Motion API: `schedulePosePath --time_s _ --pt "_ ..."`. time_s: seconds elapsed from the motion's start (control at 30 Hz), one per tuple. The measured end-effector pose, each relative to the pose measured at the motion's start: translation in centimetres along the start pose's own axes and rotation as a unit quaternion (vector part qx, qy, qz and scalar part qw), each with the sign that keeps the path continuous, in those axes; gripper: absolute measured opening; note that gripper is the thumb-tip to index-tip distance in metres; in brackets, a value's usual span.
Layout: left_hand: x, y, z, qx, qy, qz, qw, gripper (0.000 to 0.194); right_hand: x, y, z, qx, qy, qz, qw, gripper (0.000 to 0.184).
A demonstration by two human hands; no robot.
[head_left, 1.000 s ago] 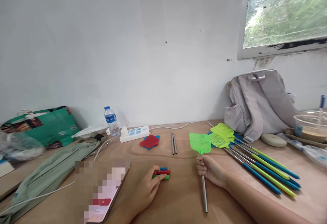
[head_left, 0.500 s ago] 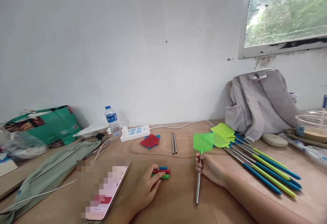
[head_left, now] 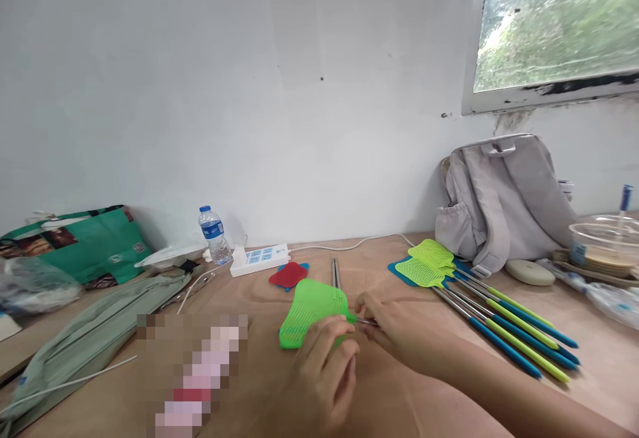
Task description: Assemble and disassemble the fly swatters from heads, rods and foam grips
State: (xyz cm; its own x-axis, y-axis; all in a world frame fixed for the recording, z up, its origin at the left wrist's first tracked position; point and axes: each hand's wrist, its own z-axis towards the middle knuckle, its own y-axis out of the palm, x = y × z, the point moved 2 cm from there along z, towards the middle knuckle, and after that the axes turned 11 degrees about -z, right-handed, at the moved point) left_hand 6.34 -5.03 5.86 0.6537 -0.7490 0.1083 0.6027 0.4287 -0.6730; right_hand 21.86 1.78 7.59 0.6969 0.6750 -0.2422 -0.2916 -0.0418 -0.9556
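Observation:
A green fly swatter [head_left: 314, 308] lies across the space between my hands, its mesh head to the left and its neck to the right. My right hand [head_left: 392, 335] is closed around the metal shaft just beyond the neck, hiding the rest of it. My left hand [head_left: 327, 375] has its fingers curled against the lower edge of the swatter's head, near the neck. The short coloured handles are hidden behind the swatter and hand. Behind the head lie a red swatter head [head_left: 288, 274] on a blue one, and two thin metal rods [head_left: 336, 273].
Several assembled swatters [head_left: 499, 321] with blue and yellow-green handles lie at the right. Farther back are a grey backpack [head_left: 504, 198], an oval case [head_left: 530, 273] and a plastic cup [head_left: 606, 245]. A power strip [head_left: 260, 259], water bottle [head_left: 215, 237] and blurred-out phone [head_left: 200, 378] are leftward.
My right hand has brought the green swatter left and turned its head leftward. My left hand has moved from the coloured handles onto the swatter's head.

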Motion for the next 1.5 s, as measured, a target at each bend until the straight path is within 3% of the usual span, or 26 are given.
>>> schedulePosePath --time_s 0.1,0.17,0.33,0.5,0.6,0.73,0.83,1.0,1.1,1.23,1.33,1.4,1.5 --pt "0.5 0.7 -0.6 0.012 0.006 0.081 0.997 0.025 -1.1 1.2 -0.6 -0.001 0.002 -0.054 0.999 0.010" --pt "0.5 0.8 -0.8 -0.001 -0.023 0.136 0.990 0.028 -1.3 2.1 -0.9 0.032 -0.022 -0.107 0.994 0.006" --pt "0.7 0.3 0.3 -0.133 -0.099 0.135 0.977 0.033 -1.3 3.5 -1.6 0.142 -0.148 -0.213 0.955 0.007" --pt "0.1 0.4 2.5 -0.243 -0.181 0.044 0.952 0.004 -1.2 3.5 -2.0 0.135 -0.192 -0.233 0.944 0.013" --pt "-0.7 0.7 3.2 -0.269 -0.158 0.035 0.949 0.008 -0.9 3.1 -1.9 0.113 -0.186 -0.192 0.957 0.013" --pt "-1.5 0.8 3.5 -0.281 -0.100 0.059 0.953 0.007 -0.1 2.7 -1.4 0.057 -0.125 -0.075 0.988 0.020" --pt "-1.7 0.9 3.7 -0.292 -0.071 0.074 0.951 0.005 0.6 2.7 -0.9 0.027 -0.099 0.001 0.995 0.023" --pt "-2.1 1.1 4.4 -0.308 -0.075 0.063 0.946 0.008 1.0 2.8 -0.4 0.045 -0.114 -0.066 0.990 0.025" --pt "-3.9 -0.1 4.3 -0.289 -0.105 0.066 0.949 0.007 2.1 2.4 -0.7 0.101 -0.100 -0.133 0.981 0.025" --pt "-8.3 -3.6 3.3 -0.228 -0.195 0.111 0.947 0.018 5.5 1.2 -1.7 0.174 0.031 -0.109 0.978 0.025" --pt "-11.5 -5.1 2.4 -0.150 -0.292 -0.015 0.944 0.021 7.1 0.5 -2.4 0.207 0.089 -0.007 0.974 0.027" --pt "-13.6 -4.9 1.9 -0.049 -0.398 -0.136 0.906 0.022 6.9 0.6 -2.5 0.215 0.074 0.072 0.971 0.030" --pt "-16.6 -3.4 1.3 0.052 -0.506 -0.204 0.837 0.024 5.7 1.4 -2.6 0.213 0.035 0.182 0.959 0.039"
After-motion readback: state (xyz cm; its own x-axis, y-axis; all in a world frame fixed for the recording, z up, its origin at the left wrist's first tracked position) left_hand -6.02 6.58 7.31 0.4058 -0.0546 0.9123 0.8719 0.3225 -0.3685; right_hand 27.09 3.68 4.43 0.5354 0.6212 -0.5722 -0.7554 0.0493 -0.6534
